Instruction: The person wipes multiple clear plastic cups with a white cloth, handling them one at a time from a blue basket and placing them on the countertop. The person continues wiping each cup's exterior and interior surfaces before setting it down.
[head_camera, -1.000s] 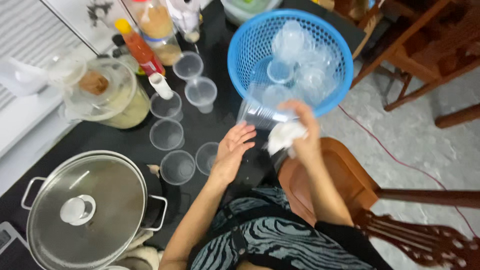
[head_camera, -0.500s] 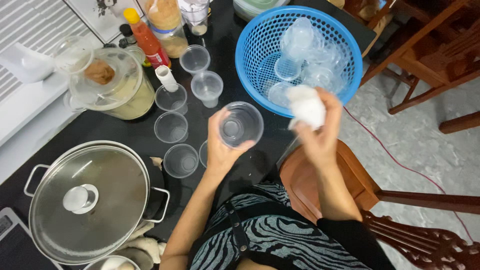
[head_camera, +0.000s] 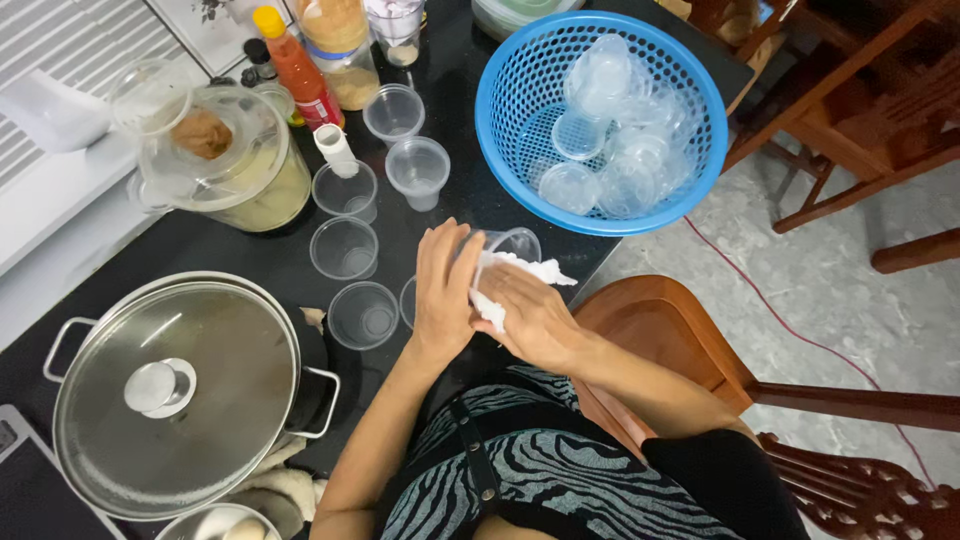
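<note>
cup (head_camera: 512, 243) clamped by left hand (head_camera: 445, 290), wiped with white cloth (head_camera: 510, 275) gripped in right hand (head_camera: 535, 320). empty cups (head_camera: 345, 248) at 9 o'clock could be knocked over by elbow.

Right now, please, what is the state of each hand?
Left hand: closed around a clear plastic cup.
Right hand: closed on a white cloth, pressed to the cup.

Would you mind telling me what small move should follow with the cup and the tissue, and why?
Probably set the clear cup down beside the row of cups: the left hand grips it while the right hand presses a white tissue at its rim, and wiped-looking cups already stand there.
</note>
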